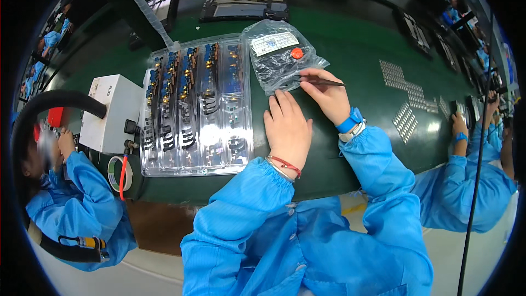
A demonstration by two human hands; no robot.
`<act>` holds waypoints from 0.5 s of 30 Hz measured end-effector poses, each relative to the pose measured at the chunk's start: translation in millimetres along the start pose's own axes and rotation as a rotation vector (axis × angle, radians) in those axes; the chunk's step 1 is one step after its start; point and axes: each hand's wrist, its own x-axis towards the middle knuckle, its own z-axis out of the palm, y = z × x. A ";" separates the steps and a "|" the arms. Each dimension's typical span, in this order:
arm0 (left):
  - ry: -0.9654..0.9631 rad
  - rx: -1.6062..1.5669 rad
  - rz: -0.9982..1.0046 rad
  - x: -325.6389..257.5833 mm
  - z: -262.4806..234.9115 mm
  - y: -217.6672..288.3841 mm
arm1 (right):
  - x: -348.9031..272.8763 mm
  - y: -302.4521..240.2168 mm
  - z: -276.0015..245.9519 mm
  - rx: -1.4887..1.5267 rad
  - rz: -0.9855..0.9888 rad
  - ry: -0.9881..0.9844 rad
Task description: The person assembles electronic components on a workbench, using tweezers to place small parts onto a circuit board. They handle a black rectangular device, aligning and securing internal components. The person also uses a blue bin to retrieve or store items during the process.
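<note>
A clear plastic bag (274, 68) with a white label and a round orange-red sticker lies on the green table in front of me. My right hand (330, 101), wearing a blue wrist strap, pinches dark tweezers (333, 83) over the bag's lower right part. Fingers stretched out, my left hand (289, 129) rests palm down at the near edge of the bag. What the bag contains is hard to make out. To the left is a clear plastic tray (213, 171) holding several rows of small circuit parts with black, blue and gold pieces.
A white box (111, 112) with a black hose and a tape roll (119, 174) stand left of the tray. Sheets of small silvery pieces (405, 123) lie at right. Farther back is a dark device frame (245, 5). Co-workers in blue sit on both sides.
</note>
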 end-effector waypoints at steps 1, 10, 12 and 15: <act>-0.025 0.007 0.003 -1.1 -1.5 -1.2 | 1.3 0.9 0.4 0.010 -0.017 -0.002; -0.014 -0.086 0.047 -2.7 -0.4 -6.2 | 1.8 -3.6 1.3 -0.034 0.055 -0.065; -0.034 -0.124 0.038 -1.4 -2.5 -7.0 | -0.3 -0.8 0.7 -0.036 0.066 -0.070; -0.036 -0.149 0.043 -1.4 -4.1 -7.8 | -2.1 -1.0 -0.3 -0.049 0.064 -0.085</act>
